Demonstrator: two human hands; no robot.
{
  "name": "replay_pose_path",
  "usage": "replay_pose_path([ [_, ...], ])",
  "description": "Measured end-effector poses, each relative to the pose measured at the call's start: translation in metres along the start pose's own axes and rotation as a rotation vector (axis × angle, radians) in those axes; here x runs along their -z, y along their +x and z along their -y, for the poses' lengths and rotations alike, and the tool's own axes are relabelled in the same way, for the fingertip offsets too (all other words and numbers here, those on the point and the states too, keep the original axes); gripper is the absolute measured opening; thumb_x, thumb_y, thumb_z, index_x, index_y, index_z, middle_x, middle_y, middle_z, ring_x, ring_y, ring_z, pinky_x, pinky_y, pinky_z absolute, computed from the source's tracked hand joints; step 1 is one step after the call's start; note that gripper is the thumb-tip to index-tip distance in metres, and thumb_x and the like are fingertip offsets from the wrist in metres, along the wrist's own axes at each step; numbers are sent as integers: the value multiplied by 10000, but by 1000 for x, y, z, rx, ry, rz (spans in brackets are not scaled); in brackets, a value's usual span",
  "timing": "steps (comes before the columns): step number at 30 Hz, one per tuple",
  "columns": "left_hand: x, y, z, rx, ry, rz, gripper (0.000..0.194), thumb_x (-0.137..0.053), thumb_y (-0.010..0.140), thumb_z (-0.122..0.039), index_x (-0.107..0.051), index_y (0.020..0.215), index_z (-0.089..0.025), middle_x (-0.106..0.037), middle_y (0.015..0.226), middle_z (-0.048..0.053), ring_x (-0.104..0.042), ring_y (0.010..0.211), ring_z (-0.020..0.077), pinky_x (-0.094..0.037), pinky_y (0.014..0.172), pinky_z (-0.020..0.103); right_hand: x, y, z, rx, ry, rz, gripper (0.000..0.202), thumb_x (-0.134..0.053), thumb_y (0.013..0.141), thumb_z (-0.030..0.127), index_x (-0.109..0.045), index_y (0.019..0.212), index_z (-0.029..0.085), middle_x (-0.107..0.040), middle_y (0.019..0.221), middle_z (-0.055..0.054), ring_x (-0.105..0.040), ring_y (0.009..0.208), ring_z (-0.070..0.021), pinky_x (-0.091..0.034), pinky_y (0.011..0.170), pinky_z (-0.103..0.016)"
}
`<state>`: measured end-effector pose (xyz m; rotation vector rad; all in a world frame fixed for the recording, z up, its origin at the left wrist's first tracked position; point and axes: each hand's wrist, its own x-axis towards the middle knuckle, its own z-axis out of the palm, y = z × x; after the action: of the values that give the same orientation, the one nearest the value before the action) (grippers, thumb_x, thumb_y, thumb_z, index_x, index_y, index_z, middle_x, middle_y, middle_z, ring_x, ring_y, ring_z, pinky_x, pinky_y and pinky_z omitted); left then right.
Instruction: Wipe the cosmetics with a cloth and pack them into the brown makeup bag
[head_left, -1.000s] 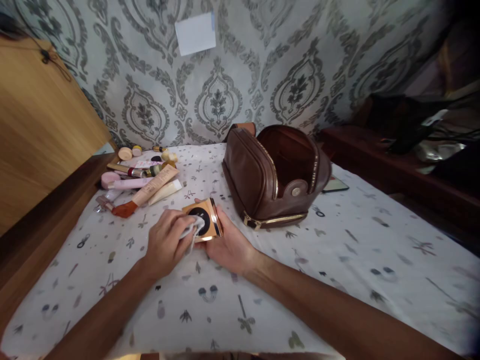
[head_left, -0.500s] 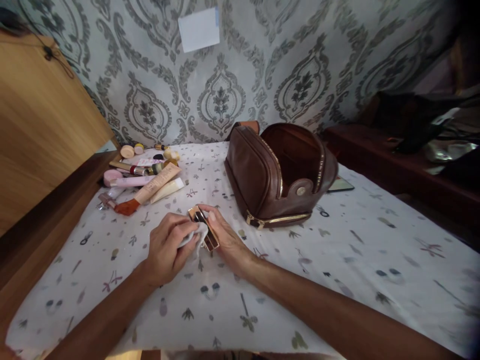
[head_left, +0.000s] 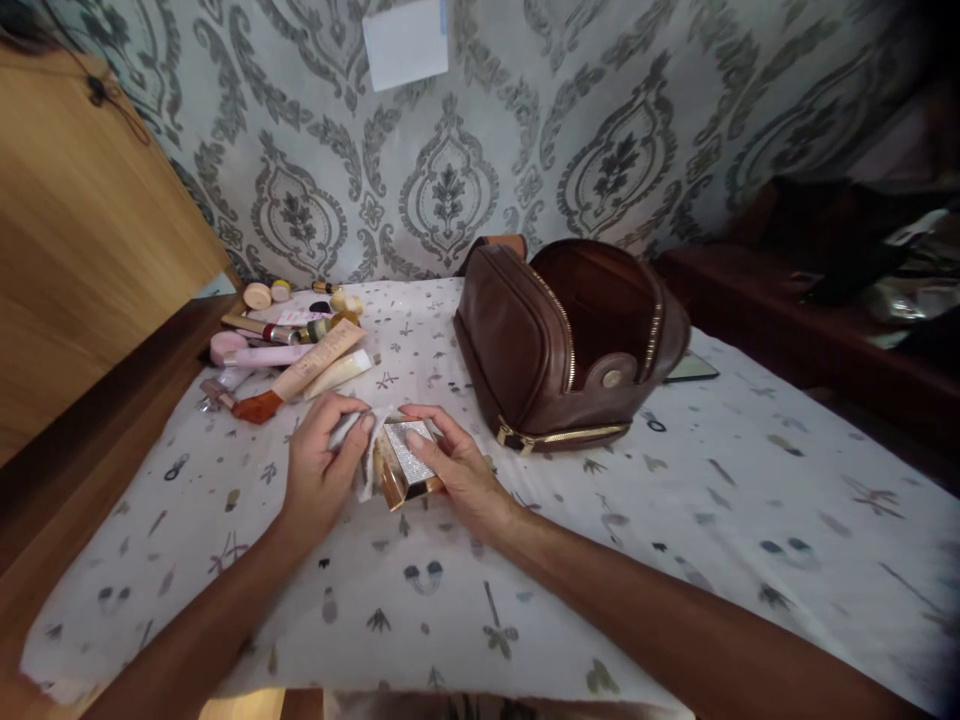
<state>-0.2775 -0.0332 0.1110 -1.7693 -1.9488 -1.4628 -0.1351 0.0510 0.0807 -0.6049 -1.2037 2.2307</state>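
Note:
In the middle of the head view, my right hand grips a small gold case with a glittery silver face turned up, my thumb lying on that face. Pinched in my left hand is a crumpled white wipe, which meets the left side of the case. Part of the wipe is hidden behind my left fingers. A brown leather makeup bag stands to the right beyond my hands, its zipped top gaping.
At the left back lie several cosmetics, among them a peach tube, a cream tube and an orange-bristled brush. A flat dark-edged item pokes out behind the bag. A patterned white cloth covers the table before a papered wall.
The gold case has turned in my right hand, so its glittery face now shows. My left hand with the wipe has shifted slightly left, and the camera view has tilted a little.

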Motion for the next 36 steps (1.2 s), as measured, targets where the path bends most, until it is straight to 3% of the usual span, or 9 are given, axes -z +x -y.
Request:
replay_pose_path([
  [4, 0, 0, 1, 24, -7, 34, 96, -538, 944, -230, -592, 869, -201, -575, 803, -15, -558, 770, 139, -455, 710, 261, 1, 1, -3, -11, 7, -26, 537, -798, 675, 549, -589, 1088, 277, -583, 705, 57, -440, 500, -81, -290, 431, -192],
  [7, -1, -4, -1, -88, 21, 3, 39, -549, 935, -187, -583, 926, -204, -574, 833, -12, -562, 791, 137, -458, 723, 259, 1, 2, -3, -20, -2, -73, 509, -768, 710, 563, -574, 1096, 295, -530, 649, 75, -393, 476, -76, -270, 431, -188],
  [10, -4, -9, -6, -240, 28, 86, 89, -532, 938, -148, -568, 1001, -199, -569, 885, 10, -571, 827, 142, -471, 746, 266, 2, 2, -3, -12, 16, -85, 486, -761, 723, 564, -561, 1084, 307, -487, 629, 83, -366, 478, -78, -298, 455, -199],
  [20, -3, -19, -18, -486, 121, 146, 134, -555, 927, -162, -579, 1053, -199, -600, 894, 47, -580, 777, 153, -481, 656, 257, 4, 3, -4, 32, 30, -65, 493, -725, 742, 604, -559, 1082, 290, -527, 672, 64, -413, 513, -96, -315, 466, -211],
  [23, -1, -15, -18, -383, 54, 124, 140, -544, 926, -143, -575, 1052, -198, -591, 902, 44, -585, 814, 154, -493, 707, 263, 2, 1, -3, 30, -18, -39, 508, -730, 752, 573, -550, 1133, 289, -533, 684, 70, -392, 477, -78, -304, 445, -208],
  [27, 3, -4, -9, -55, -14, -8, 54, -558, 919, -216, -603, 949, -216, -599, 842, 9, -578, 790, 158, -478, 707, 277, 1, -1, -3, 80, -37, -18, 602, -824, 678, 443, -499, 1153, 265, -642, 845, 29, -574, 663, -125, -448, 599, -246],
  [29, 5, 1, -2, 139, -130, 94, 84, -575, 907, -288, -618, 886, -219, -603, 797, -3, -576, 744, 160, -476, 680, 277, 1, 0, -2, 110, -79, -23, 544, -852, 643, 404, -516, 1038, 241, -654, 833, 24, -598, 736, -144, -466, 668, -264],
  [33, 5, 5, 6, 516, -478, 347, 211, -629, 859, -432, -617, 856, -221, -568, 696, -29, -499, 567, 133, -408, 512, 247, 3, 1, -3, 105, -113, 51, 477, -878, 604, 395, -535, 888, 225, -647, 769, 39, -582, 696, -135, -463, 660, -264],
  [36, 2, 5, 5, 592, -550, 392, 247, -653, 831, -462, -619, 857, -219, -521, 626, -43, -439, 501, 118, -345, 455, 234, 1, -2, -7, 57, -96, 228, 433, -886, 594, 361, -569, 850, 216, -667, 810, 33, -596, 706, -128, -476, 701, -274],
])
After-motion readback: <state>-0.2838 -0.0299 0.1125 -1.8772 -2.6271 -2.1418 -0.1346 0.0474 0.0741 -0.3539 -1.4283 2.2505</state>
